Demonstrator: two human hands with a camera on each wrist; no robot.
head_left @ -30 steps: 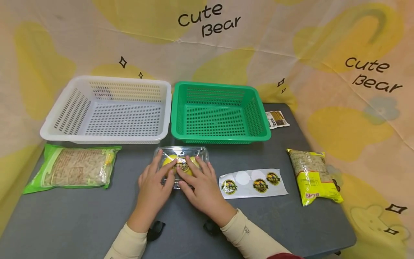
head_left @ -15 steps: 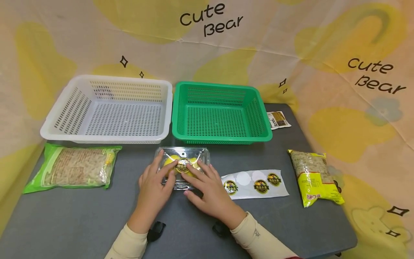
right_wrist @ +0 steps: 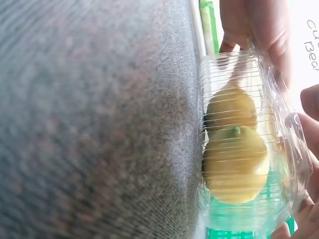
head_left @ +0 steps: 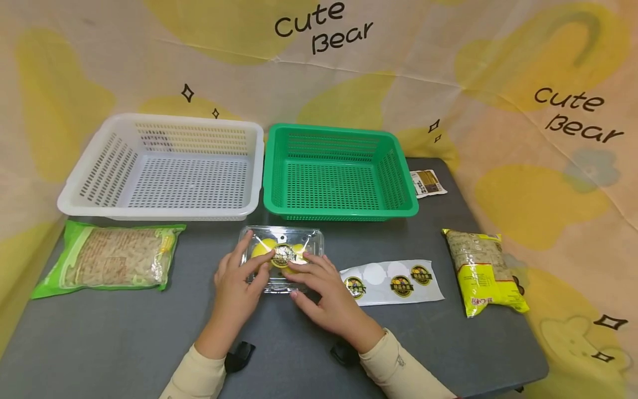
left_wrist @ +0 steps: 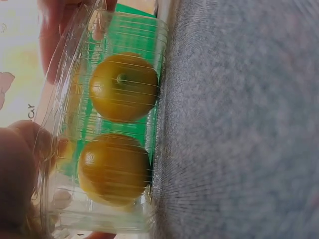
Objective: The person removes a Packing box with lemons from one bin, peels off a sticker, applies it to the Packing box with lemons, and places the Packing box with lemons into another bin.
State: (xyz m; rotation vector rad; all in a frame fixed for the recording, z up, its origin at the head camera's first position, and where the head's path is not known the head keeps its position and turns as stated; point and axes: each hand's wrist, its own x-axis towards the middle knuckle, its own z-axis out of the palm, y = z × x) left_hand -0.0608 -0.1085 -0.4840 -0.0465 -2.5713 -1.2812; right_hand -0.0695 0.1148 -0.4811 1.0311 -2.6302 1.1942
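Observation:
A clear plastic fruit box [head_left: 264,231] with its lid down rests on the grey table, holding round yellow fruit [left_wrist: 124,89]. On its lid is a round black-and-gold sticker [head_left: 282,256]. My left hand [head_left: 234,293] lies over the box's left side, fingers spread, with fingertips at the sticker's left edge. From the right, my right hand [head_left: 331,299] rests its fingers on the lid beside the sticker, its thumb near the front edge. In the right wrist view, two fruits [right_wrist: 236,164] show through the ribbed wall. Right of the right hand lies a white sticker sheet [head_left: 384,297].
Behind the box stand a white basket [head_left: 159,212] and a green basket [head_left: 339,213]. A green-edged bag [head_left: 117,257] lies left, a yellow bag [head_left: 482,271] right. A small packet [head_left: 427,183] sits beside the green basket. The table edge [head_left: 518,382] shows at right.
My right hand has shifted right and slightly toward me, its fingers sliding off the sticker's middle and uncovering more of it. The left hand stays almost in place.

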